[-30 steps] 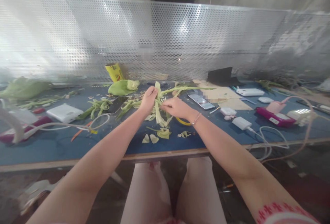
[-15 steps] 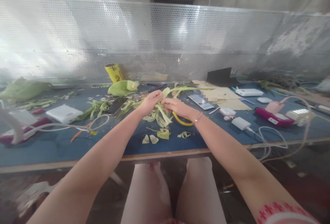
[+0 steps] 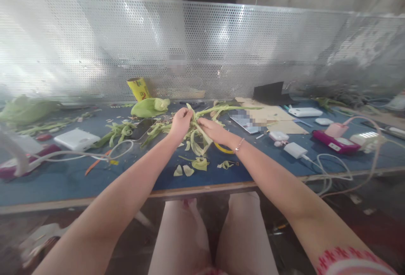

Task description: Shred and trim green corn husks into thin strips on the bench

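Blue table: left hand, right hand tight on leaf strips (fingertips partly hidden).

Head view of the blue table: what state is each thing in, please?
Left hand: closed on bundle of pale green leaf strips.
Right hand: pinching the same strips.
Flat black smartphone: lying flat, screen up.
White square charger: lying flat, white cable attached.
Yellow paper packet: upright, leaning on perforated metal screen.
Small pale green leaf scraps: loose on blue table.
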A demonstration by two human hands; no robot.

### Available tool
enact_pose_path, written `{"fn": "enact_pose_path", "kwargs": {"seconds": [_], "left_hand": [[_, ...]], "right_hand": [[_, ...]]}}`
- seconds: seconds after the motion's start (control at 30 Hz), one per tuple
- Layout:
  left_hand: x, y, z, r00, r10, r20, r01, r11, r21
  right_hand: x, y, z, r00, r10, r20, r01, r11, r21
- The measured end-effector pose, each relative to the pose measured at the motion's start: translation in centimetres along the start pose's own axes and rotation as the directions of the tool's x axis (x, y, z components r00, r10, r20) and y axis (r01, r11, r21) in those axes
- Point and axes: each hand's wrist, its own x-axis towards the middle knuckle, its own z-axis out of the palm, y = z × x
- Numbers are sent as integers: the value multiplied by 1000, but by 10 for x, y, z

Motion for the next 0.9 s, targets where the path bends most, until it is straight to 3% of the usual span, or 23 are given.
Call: {"fn": "enact_pose_path", "kwargs": {"seconds": [0.13,0.23,0.33,0.47,0.7,0.8,0.9], "left_hand": [[-4,2,2,998,-32,-49,30,999,-43],[-6,6,3,1000,3,-20,-5,994,-110],[-7,9,3,995,53,88,-34,977,-209],[-8,11,1,967,53,250,22,958,-286],[-11,12,-1,913,33,408,112,939,-326],[-9,10,0,921,21,388,98,953,-286],[-6,7,1,980,6,201,28,986,-165]], "right_hand": [[1,2,2,999,-50,17,50,997,-51],[0,-1,3,994,-93,60,97,993,-68],[-2,-3,2,990,-122,78,129,987,-95],[-4,-5,-1,986,-130,101,143,981,-132],[-7,-7,-5,989,-121,90,135,974,-184],[-7,-7,-4,993,-106,53,115,971,-209],[-6,-7,-4,995,-100,-28,88,960,-266]]}}
